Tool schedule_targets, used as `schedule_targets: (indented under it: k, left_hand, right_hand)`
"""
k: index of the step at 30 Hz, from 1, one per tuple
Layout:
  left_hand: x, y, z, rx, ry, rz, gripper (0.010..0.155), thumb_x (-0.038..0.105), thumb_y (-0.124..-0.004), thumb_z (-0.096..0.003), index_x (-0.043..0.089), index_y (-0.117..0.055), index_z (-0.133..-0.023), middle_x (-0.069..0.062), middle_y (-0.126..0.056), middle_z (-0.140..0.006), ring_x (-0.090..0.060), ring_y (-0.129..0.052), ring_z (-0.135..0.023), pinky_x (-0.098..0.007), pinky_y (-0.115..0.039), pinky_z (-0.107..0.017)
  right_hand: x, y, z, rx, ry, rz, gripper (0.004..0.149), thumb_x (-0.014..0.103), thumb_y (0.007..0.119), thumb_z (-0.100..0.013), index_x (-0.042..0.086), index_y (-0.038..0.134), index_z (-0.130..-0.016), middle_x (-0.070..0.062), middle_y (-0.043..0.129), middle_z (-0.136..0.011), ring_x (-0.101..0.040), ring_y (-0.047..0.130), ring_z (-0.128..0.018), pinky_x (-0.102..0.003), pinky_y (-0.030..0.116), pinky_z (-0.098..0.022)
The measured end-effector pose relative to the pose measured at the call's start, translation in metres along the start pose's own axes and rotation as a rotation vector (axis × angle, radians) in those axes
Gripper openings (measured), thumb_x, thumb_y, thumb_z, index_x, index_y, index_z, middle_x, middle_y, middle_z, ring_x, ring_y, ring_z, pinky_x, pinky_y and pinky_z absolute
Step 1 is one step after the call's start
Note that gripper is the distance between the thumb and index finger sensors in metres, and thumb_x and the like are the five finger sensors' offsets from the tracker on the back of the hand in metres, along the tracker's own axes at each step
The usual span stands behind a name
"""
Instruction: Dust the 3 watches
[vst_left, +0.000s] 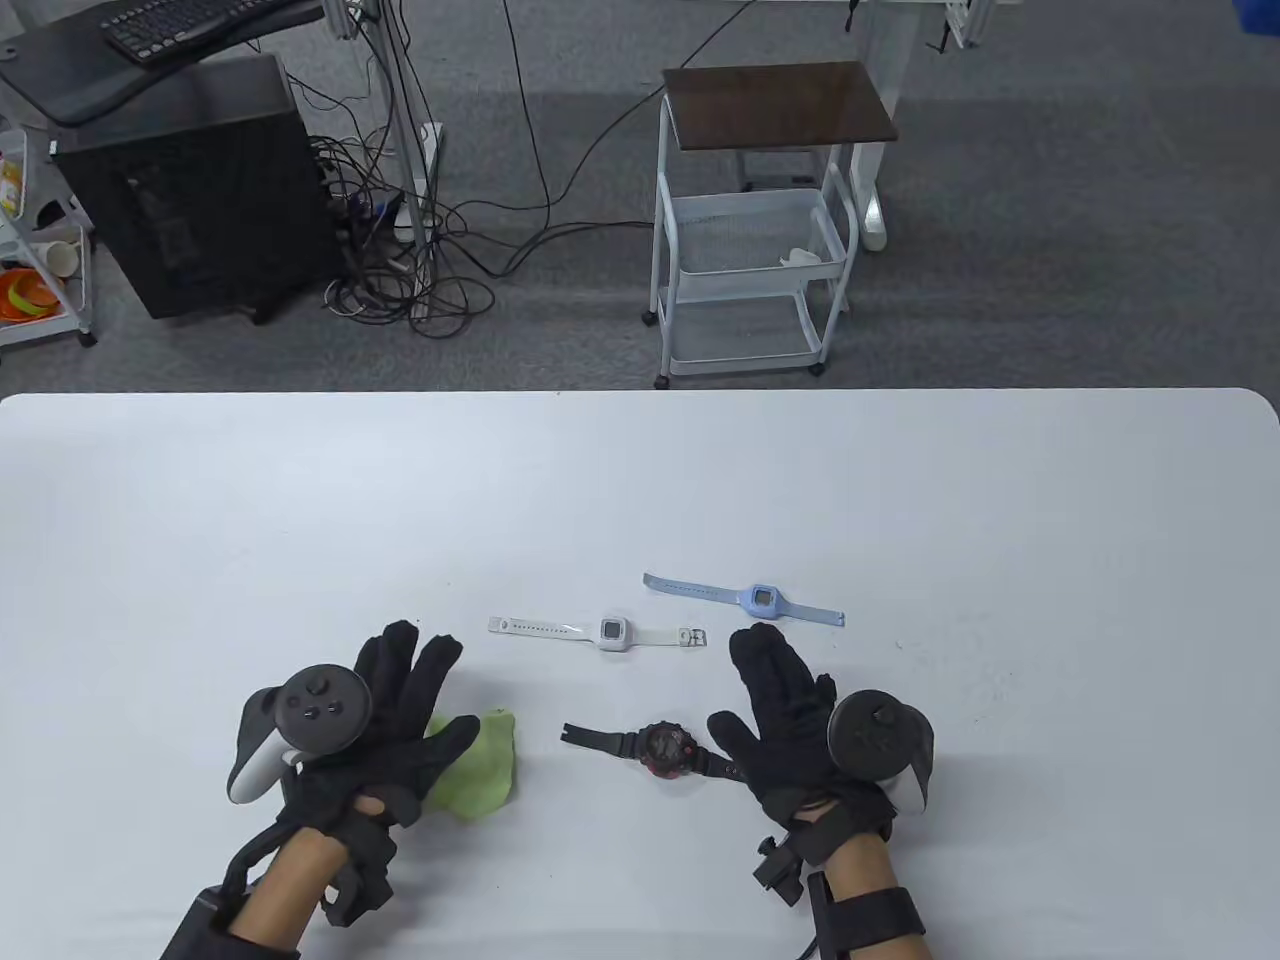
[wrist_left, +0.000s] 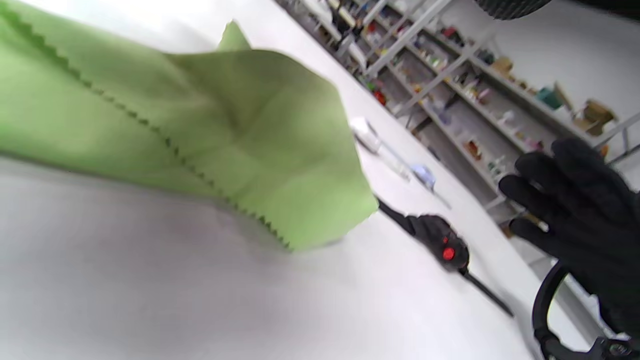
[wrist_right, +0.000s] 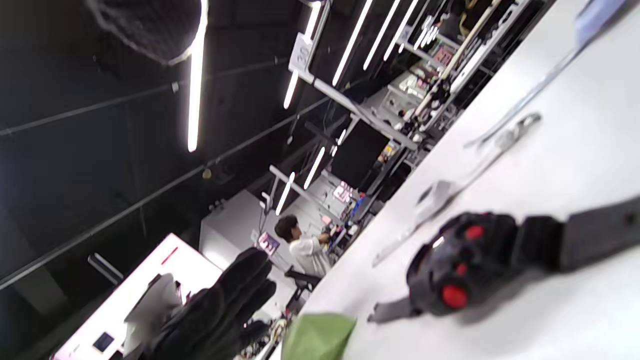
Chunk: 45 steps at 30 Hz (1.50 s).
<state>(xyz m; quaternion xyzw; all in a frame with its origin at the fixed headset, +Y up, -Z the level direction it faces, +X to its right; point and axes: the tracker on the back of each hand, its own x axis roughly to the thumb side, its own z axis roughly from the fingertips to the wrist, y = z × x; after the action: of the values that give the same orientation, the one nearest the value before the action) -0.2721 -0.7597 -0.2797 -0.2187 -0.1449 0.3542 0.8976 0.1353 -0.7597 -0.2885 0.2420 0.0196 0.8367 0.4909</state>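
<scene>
Three watches lie on the white table (vst_left: 900, 500): a white watch (vst_left: 612, 632), a light blue watch (vst_left: 762, 598) behind it to the right, and a black-and-red watch (vst_left: 668, 748) nearest me. A crumpled green cloth (vst_left: 482, 768) lies to the left of the black watch. My left hand (vst_left: 425, 700) is spread with straight fingers, its thumb resting on the cloth. My right hand (vst_left: 748, 690) is flat and open over the right end of the black watch's strap. The left wrist view shows the cloth (wrist_left: 225, 125) and the black watch (wrist_left: 442, 240); the right wrist view shows that watch (wrist_right: 465, 265) close up.
Beyond the table's far edge stand a white wire cart (vst_left: 750, 250) with a dark top, a black computer tower (vst_left: 190, 190) and tangled cables (vst_left: 420, 270) on the floor. A person (wrist_right: 305, 250) is far off in the right wrist view.
</scene>
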Motion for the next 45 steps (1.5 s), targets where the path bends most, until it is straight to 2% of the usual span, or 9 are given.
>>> schedule_targets:
  k: [3, 11, 17, 23, 26, 28, 35, 38, 45]
  left_hand:
    - [0.002, -0.003, -0.003, -0.045, 0.022, -0.065, 0.083, 0.069, -0.054, -0.0593, 0.037, 0.001, -0.113, 0.001, 0.028, -0.109, -0.036, 0.025, -0.102, -0.073, 0.007, -0.059]
    - [0.011, -0.007, -0.003, -0.103, 0.001, -0.107, 0.083, 0.066, -0.06, -0.0589, 0.034, -0.01, -0.116, -0.002, 0.02, -0.113, -0.037, 0.021, -0.104, -0.073, 0.006, -0.059]
    - [0.007, 0.01, 0.005, -0.019, -0.008, -0.082, 0.08, 0.064, -0.064, -0.0583, 0.031, -0.022, -0.118, -0.005, 0.009, -0.118, -0.039, 0.015, -0.106, -0.073, 0.003, -0.061]
    - [-0.007, 0.024, 0.007, 0.027, 0.07, -0.129, 0.075, 0.061, -0.068, -0.0581, 0.03, -0.034, -0.118, -0.009, -0.003, -0.122, -0.041, 0.01, -0.108, -0.073, 0.001, -0.062]
    - [-0.01, 0.021, 0.004, 0.0, 0.14, -0.245, 0.074, 0.061, -0.069, -0.0576, 0.028, -0.039, -0.117, -0.008, -0.003, -0.122, -0.04, 0.01, -0.108, -0.073, 0.001, -0.063]
    - [-0.009, 0.017, 0.001, -0.026, 0.151, -0.306, 0.073, 0.061, -0.07, -0.0573, 0.037, -0.035, -0.117, -0.007, -0.002, -0.122, -0.04, 0.011, -0.108, -0.073, 0.001, -0.063]
    - [-0.009, 0.004, -0.011, -0.07, 0.163, -0.354, 0.073, 0.06, -0.07, -0.0573, 0.037, -0.035, -0.117, -0.006, -0.002, -0.122, -0.039, 0.011, -0.108, -0.073, 0.001, -0.063]
    - [-0.01, 0.001, -0.014, -0.069, 0.161, -0.353, 0.068, 0.058, -0.07, -0.0575, 0.038, -0.041, -0.116, -0.007, -0.006, -0.123, -0.039, 0.009, -0.109, -0.073, 0.001, -0.064]
    - [-0.01, 0.001, -0.017, -0.033, 0.127, -0.325, 0.048, 0.052, -0.071, -0.0584, 0.038, -0.061, -0.103, -0.006, -0.017, -0.124, -0.04, 0.002, -0.111, -0.073, -0.003, -0.065]
  right_hand:
    - [0.001, 0.005, -0.003, 0.032, -0.005, 0.017, 0.087, 0.068, 0.062, -0.047, 0.016, 0.027, -0.107, -0.026, 0.018, -0.112, -0.06, 0.022, -0.097, -0.084, 0.006, -0.044]
    - [0.006, 0.009, -0.002, 0.007, -0.042, -0.004, 0.085, 0.064, 0.066, -0.047, 0.013, 0.035, -0.107, -0.028, 0.026, -0.111, -0.06, 0.028, -0.096, -0.084, 0.007, -0.045]
    - [0.012, 0.011, -0.003, -0.031, -0.099, -0.03, 0.082, 0.061, 0.069, -0.047, 0.01, 0.043, -0.105, -0.029, 0.034, -0.11, -0.061, 0.034, -0.095, -0.084, 0.008, -0.045]
    - [0.014, 0.015, -0.004, -0.03, -0.118, -0.03, 0.078, 0.058, 0.071, -0.046, 0.008, 0.052, -0.102, -0.03, 0.042, -0.108, -0.06, 0.041, -0.094, -0.084, 0.01, -0.046]
    - [0.013, 0.018, -0.006, -0.019, -0.115, -0.02, 0.076, 0.057, 0.072, -0.046, 0.007, 0.055, -0.101, -0.03, 0.045, -0.107, -0.06, 0.043, -0.093, -0.084, 0.011, -0.045]
    - [0.013, 0.021, -0.007, -0.004, -0.113, -0.013, 0.076, 0.057, 0.073, -0.046, 0.007, 0.056, -0.101, -0.03, 0.046, -0.107, -0.061, 0.044, -0.093, -0.084, 0.011, -0.045]
    - [0.014, 0.023, -0.006, 0.008, -0.109, 0.007, 0.075, 0.056, 0.073, -0.046, 0.007, 0.058, -0.1, -0.031, 0.047, -0.106, -0.061, 0.046, -0.092, -0.084, 0.011, -0.045]
    - [0.013, 0.023, -0.006, 0.007, -0.107, 0.007, 0.075, 0.056, 0.073, -0.046, 0.006, 0.059, -0.1, -0.031, 0.048, -0.106, -0.061, 0.046, -0.092, -0.084, 0.011, -0.045]
    - [0.013, 0.023, -0.004, 0.004, -0.092, 0.012, 0.074, 0.056, 0.073, -0.046, 0.006, 0.059, -0.099, -0.031, 0.048, -0.106, -0.061, 0.047, -0.091, -0.084, 0.011, -0.045]
